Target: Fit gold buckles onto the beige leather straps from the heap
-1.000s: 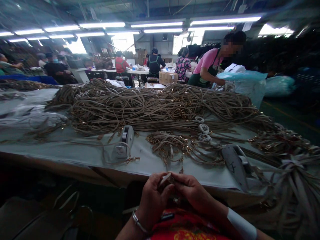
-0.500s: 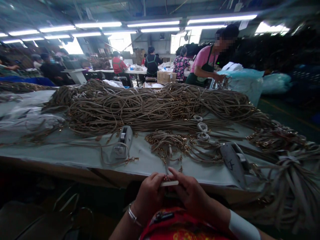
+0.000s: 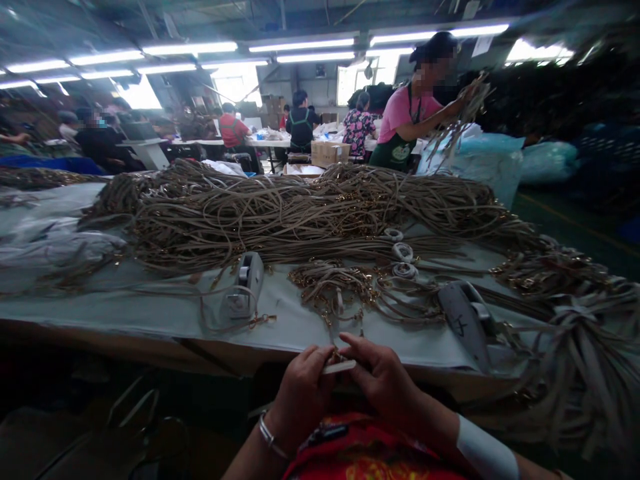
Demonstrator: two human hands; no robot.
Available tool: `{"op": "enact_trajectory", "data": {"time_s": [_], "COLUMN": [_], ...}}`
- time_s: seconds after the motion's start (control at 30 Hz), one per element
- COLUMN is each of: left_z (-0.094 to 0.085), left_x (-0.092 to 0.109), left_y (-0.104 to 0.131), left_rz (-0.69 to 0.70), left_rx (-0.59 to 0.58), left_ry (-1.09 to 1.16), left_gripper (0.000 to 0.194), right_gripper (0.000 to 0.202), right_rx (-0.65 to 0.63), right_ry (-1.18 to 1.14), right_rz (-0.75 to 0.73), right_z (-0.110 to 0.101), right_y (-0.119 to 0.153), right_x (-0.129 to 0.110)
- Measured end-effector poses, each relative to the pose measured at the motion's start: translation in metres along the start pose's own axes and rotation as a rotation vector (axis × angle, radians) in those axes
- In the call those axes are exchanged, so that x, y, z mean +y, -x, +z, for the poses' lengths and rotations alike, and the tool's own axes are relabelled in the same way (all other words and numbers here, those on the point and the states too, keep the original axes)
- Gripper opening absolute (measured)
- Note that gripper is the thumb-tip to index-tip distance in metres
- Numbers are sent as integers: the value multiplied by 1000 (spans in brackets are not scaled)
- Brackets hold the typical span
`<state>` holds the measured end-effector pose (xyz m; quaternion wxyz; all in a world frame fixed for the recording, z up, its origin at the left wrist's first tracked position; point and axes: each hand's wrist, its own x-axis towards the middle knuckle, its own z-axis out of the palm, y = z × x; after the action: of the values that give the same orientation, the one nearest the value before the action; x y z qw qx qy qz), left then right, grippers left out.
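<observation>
My left hand (image 3: pixel 306 381) and my right hand (image 3: pixel 383 375) meet at the front edge of the table (image 3: pixel 295 333). Between them is the pale end of a strap (image 3: pixel 340 367), with small metal hardware beside it. The fingers of both hands are closed on this strap; the fingertips partly hide it. Just beyond lies a small heap of straps with gold clasps (image 3: pixel 333 283). A grey tape dispenser (image 3: pixel 245 287) stands to the left, and a second dispenser (image 3: pixel 465 323) to the right.
A long pile of brown straps (image 3: pixel 280 207) crosses the table. White rolls (image 3: pixel 403 252) lie right of centre. A tied bundle (image 3: pixel 583 347) hangs over the right edge. Across the table, a person in a pink top (image 3: pixel 400 120) holds up straps. Other people sit farther back.
The person in pink has straightened and lifted a bunch of straps from beside the blue plastic bag. My hands have barely moved; the strap end between them is slightly more tilted.
</observation>
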<state>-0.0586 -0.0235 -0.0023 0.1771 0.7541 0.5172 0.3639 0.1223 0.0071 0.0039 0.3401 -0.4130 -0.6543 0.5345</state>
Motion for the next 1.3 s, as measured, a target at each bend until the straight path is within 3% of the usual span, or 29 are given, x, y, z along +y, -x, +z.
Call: {"op": "enact_trajectory", "data": {"time_s": [0.23, 0.5, 0.67, 0.77, 0.83, 1.0, 1.13, 1.3], "left_z": [6, 5, 4, 1, 0, -1, 0, 2], "left_x": [4, 12, 11, 11, 12, 11, 8, 3], "left_y": [1, 1, 4, 5, 6, 5, 4, 6], "left_rz": [-140, -361, -341, -229, -228, -567, -607, -676], "left_rx": [112, 141, 99, 58, 55, 84, -37, -17], "left_ry": [38, 351, 410, 451, 519, 785, 984, 1084], "left_gripper": [22, 28, 23, 19, 20, 28, 32, 31], "right_gripper": [35, 17, 20, 28, 33, 34, 33, 34], "right_rx": [44, 51, -40, -81, -90, -126, -164, -209], "right_ry": [4, 86, 44, -105, -246, -540, -531, -437], "right_rz": [3, 15, 93, 163, 200, 229, 212, 205], "right_z": [-2, -3, -5, -5, -5, -7, -5, 1], "right_y": [-2, -4, -3, -3, -2, 0, 2, 2], "right_x": [-5, -4, -7, -10, -10, -2, 2, -4]}}
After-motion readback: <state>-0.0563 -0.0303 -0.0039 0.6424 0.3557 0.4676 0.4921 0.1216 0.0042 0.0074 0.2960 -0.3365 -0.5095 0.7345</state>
